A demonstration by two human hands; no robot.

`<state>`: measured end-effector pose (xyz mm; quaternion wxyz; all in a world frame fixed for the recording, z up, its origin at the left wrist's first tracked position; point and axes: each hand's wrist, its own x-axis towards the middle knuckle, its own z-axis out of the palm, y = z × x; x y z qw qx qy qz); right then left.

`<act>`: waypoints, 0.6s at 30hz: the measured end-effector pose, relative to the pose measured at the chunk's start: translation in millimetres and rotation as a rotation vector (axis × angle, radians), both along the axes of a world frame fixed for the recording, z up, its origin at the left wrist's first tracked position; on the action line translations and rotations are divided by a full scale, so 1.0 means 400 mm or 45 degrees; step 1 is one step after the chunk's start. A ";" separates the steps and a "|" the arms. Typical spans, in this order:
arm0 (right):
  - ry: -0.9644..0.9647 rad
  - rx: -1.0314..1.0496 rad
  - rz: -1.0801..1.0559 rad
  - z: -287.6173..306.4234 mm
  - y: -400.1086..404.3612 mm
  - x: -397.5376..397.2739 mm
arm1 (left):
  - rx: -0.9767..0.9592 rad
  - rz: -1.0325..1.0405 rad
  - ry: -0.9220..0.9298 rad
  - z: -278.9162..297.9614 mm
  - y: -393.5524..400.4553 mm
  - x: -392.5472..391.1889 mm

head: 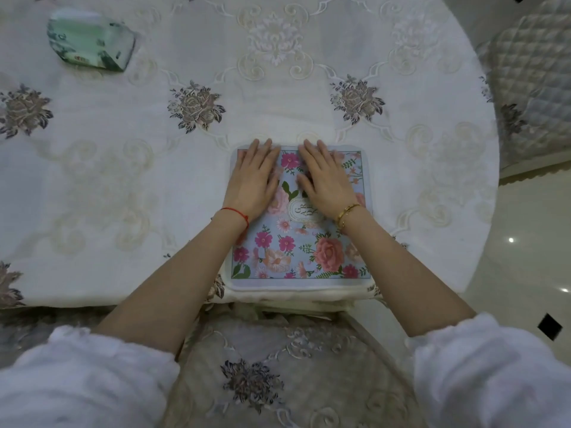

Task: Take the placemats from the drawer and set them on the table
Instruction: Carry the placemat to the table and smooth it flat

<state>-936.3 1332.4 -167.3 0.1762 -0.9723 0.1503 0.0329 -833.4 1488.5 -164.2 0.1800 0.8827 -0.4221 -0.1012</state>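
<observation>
A floral placemat (296, 242) is laid flat at the near edge of the round table (123, 180), which is covered by an embroidered tablecloth (278, 88). The left hand (255, 177) and right hand (326, 177) are pressed palm-down, fingers straight, on the mat's far half, side by side. A green tissue pack (89, 41) is seen far left, well apart.
</observation>
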 end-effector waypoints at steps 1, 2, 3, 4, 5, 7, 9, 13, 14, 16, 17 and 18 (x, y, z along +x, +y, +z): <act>0.019 -0.014 0.031 -0.009 -0.001 0.005 | 0.026 -0.001 -0.003 -0.010 -0.002 0.005; 0.028 -0.026 0.054 -0.017 -0.002 0.005 | 0.051 0.002 -0.010 -0.021 -0.001 0.008; 0.026 -0.030 0.070 -0.023 -0.006 0.003 | 0.071 0.005 -0.025 -0.031 0.003 0.010; 0.020 -0.028 0.081 -0.027 -0.011 -0.002 | 0.084 0.001 -0.044 -0.040 0.007 0.011; 0.015 -0.025 0.090 -0.028 -0.018 -0.007 | 0.090 -0.006 -0.062 -0.045 0.011 0.012; 0.014 -0.019 0.089 -0.027 -0.038 -0.018 | 0.094 -0.016 -0.087 -0.053 0.018 0.016; 0.017 -0.017 0.064 -0.022 -0.063 -0.037 | 0.094 0.022 -0.085 -0.058 0.028 0.019; 0.018 -0.046 -0.040 -0.014 -0.112 -0.094 | 0.091 0.117 -0.044 -0.058 0.064 0.024; 0.020 -0.054 -0.078 -0.013 -0.122 -0.108 | 0.094 0.130 -0.037 -0.055 0.069 0.024; 0.031 -0.070 -0.147 -0.010 -0.136 -0.128 | 0.123 0.140 -0.051 -0.048 0.073 0.026; 0.040 -0.077 -0.174 -0.009 -0.141 -0.136 | 0.144 0.146 -0.062 -0.044 0.074 0.027; 0.045 -0.082 -0.204 -0.008 -0.142 -0.142 | 0.164 0.154 -0.063 -0.040 0.075 0.026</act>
